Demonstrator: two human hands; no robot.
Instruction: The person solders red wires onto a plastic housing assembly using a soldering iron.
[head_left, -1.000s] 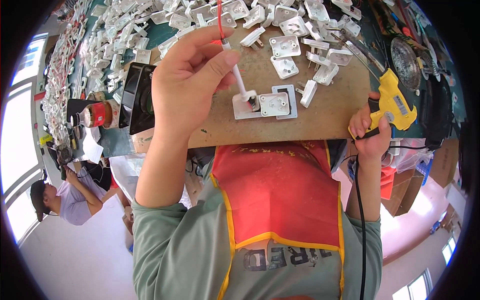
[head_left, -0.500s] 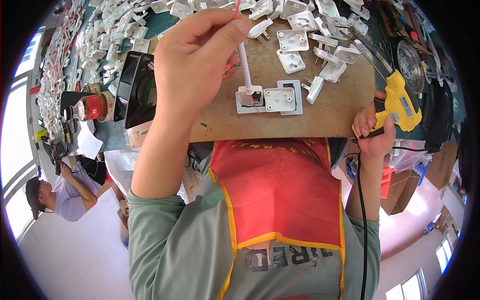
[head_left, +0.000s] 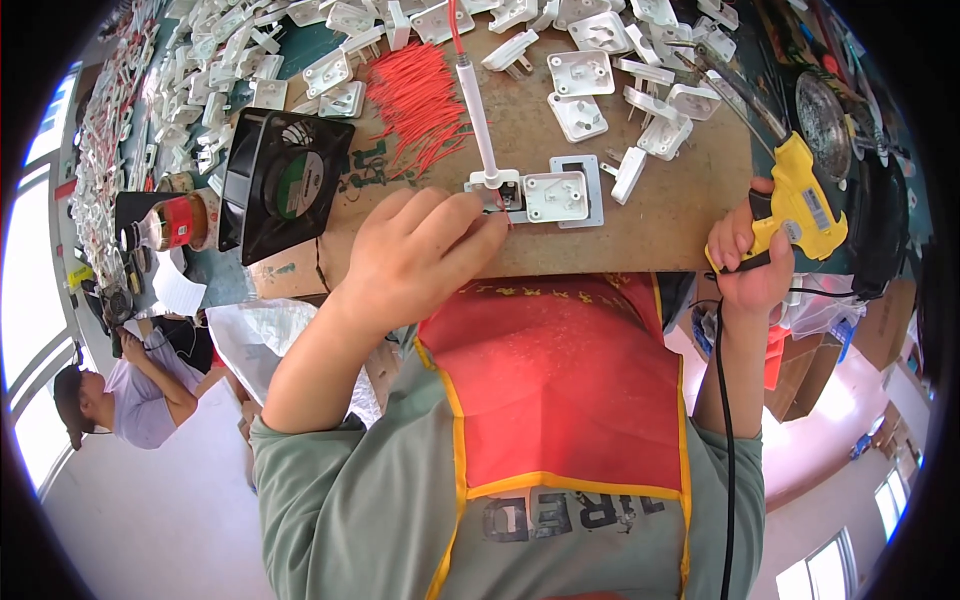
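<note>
My left hand [head_left: 425, 245] is closed at the near left edge of a grey metal fixture [head_left: 592, 205], its fingertips pinched at the lower end of a red wire [head_left: 503, 205]. That wire runs through a white cable sleeve [head_left: 477, 120], which stands tilted up from a small white plug housing [head_left: 480, 188]. Beside it in the fixture lies an open white plug shell [head_left: 556, 197]. My right hand [head_left: 745, 255] grips a yellow soldering gun [head_left: 805, 205] by its handle off the board's right side, with the metal tip pointing up and left.
Cut red wires [head_left: 415, 100] lie piled beyond my left hand. Many white plug shells [head_left: 580, 73] cover the far bench. A black fan [head_left: 285, 185] and a jar [head_left: 180, 222] stand at left, a round metal mesh [head_left: 822, 115] at right. Another person [head_left: 130, 390] sits at far left.
My left hand has come down from the top of the cable sleeve to the wire's lower end, uncovering the pile of red wires and the fan. My right hand has hardly moved.
</note>
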